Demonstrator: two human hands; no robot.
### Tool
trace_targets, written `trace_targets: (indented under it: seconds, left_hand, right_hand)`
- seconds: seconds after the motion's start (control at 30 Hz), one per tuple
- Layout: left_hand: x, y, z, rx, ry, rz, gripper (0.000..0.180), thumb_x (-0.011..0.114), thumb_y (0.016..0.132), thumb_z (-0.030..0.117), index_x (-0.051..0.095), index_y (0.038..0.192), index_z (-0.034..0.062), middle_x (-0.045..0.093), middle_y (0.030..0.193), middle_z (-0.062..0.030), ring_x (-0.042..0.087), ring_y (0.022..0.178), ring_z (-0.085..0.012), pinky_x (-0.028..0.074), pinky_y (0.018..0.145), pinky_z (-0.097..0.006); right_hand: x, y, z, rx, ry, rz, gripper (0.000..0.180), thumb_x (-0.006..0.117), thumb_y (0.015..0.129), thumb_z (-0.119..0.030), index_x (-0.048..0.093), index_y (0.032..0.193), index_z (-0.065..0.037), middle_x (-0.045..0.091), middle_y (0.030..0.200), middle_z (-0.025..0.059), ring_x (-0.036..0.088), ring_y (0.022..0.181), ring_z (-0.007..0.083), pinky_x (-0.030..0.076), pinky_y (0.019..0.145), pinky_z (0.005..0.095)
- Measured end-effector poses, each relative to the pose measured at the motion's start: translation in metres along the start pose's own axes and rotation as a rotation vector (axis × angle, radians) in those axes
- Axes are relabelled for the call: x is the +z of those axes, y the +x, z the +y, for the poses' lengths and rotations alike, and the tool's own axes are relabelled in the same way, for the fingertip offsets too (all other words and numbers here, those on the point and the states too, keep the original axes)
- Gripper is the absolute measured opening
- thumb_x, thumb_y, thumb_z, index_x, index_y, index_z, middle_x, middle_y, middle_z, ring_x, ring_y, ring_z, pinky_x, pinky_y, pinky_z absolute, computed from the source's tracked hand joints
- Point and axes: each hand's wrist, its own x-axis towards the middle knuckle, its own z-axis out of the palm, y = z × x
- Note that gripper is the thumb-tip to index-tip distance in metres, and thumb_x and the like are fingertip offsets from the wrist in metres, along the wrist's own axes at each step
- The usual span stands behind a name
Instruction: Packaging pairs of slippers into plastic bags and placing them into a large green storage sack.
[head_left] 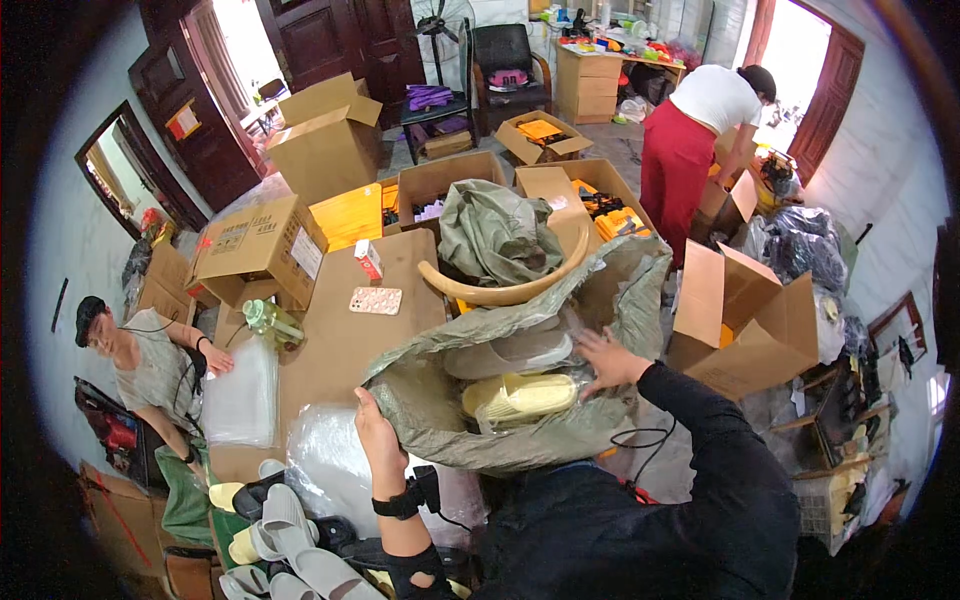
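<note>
A big green woven sack (pixel 440 445) stands gaping in front of me, with wrapped slippers inside. A yellow slipper (pixel 520 398) in clear plastic lies nearest, and a grey slipper (pixel 510 354) lies behind it. My right hand (pixel 608 362) is inside the sack's mouth, slightly blurred, fingers apart beside the right ends of the slippers. Against the sack's left side, my left hand (pixel 378 435) is held upright with its fingers stretched; part of it is hidden from view.
Loose grey slippers (pixel 290 520) are heaped at lower left. A clear plastic stack (pixel 240 395), green bottle (pixel 272 322) and phone (pixel 376 300) lie on the cardboard-covered table (pixel 345 345). One person (pixel 155 365) sits left; another (pixel 700 130) bends over boxes. An open carton (pixel 745 320) stands right.
</note>
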Motion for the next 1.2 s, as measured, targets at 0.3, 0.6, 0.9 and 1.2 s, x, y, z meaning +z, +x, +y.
trace_targets:
  seconds: [0.3,0.6,0.9,1.2]
  left_hand:
    - [-0.008,-0.004,0.000,0.018,0.066,-0.033,0.047,0.038,0.097,0.037,0.050,0.115,-0.0046,0.059,0.108,-0.0110,0.057,0.096,-0.0174,0.046,0.083,-0.030]
    - [-0.023,-0.005,0.007,0.129,0.266,0.004,0.053,0.056,0.082,-0.003,0.040,0.132,-0.0027,0.054,0.120,-0.0113,0.054,0.103,-0.0184,0.042,0.090,-0.029]
    - [-0.016,-0.021,0.017,0.054,0.217,-0.046,0.059,0.055,0.081,-0.006,0.034,0.135,-0.0007,0.052,0.121,-0.0113,0.055,0.099,-0.0140,0.046,0.080,-0.024]
    - [-0.010,-0.002,-0.001,0.110,0.051,-0.040,0.062,0.052,0.081,-0.009,0.030,0.138,0.0018,0.051,0.123,-0.0122,0.057,0.099,-0.0184,0.051,0.078,-0.028]
  right_hand:
    - [-0.050,-0.012,0.004,0.415,0.457,-0.723,0.063,0.070,0.070,-0.049,0.056,0.115,-0.007,0.060,0.095,0.0054,0.052,0.083,0.0183,0.040,0.075,0.0310]
    - [-0.070,-0.049,0.077,0.306,0.925,-0.713,0.029,0.070,0.072,-0.028,0.069,0.090,-0.005,0.064,0.074,-0.0025,0.051,0.062,0.0119,0.040,0.055,0.0283]
    - [-0.052,-0.060,-0.011,0.371,-0.154,-0.486,0.017,0.062,0.057,-0.020,0.068,0.067,-0.008,0.064,0.069,0.0146,0.064,0.069,0.0329,0.050,0.060,0.0407]
    - [-0.082,0.034,-0.202,-0.480,1.160,-1.426,0.029,0.050,0.094,-0.027,0.051,0.109,-0.003,0.058,0.094,0.0068,0.056,0.089,0.0163,0.048,0.076,0.0299]
